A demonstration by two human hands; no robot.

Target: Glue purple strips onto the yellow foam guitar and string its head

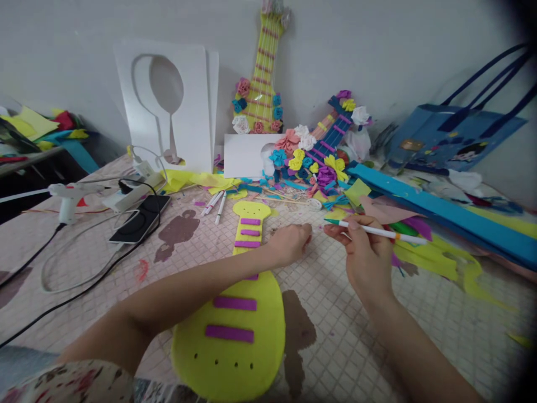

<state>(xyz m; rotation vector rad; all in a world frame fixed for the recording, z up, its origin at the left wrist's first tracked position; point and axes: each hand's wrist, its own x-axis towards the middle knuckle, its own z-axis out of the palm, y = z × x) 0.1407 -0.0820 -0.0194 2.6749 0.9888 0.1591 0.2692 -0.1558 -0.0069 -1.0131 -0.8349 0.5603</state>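
A yellow guitar-shaped cutout (243,372) lies flat on the table in front of me, with purple strips across it and small dark dots near both ends. My left forearm crosses over its neck. Just right of that neck, my left hand (290,244) is closed near the tabletop, and its fingers hide whatever they may hold. My right hand (369,263) grips a white marker pen (375,230) with a green end pointing left and an orange band toward the other end. The pen is held above the table, apart from the guitar.
A glue gun (69,201), a phone (140,218), a power strip (130,190) and cables lie left. Several pens (220,208) rest beyond the guitar. Two decorated guitars (262,78), white cut-out boards (193,112), blue strips (440,207), paper scraps and a blue bag (453,134) line the back and right.
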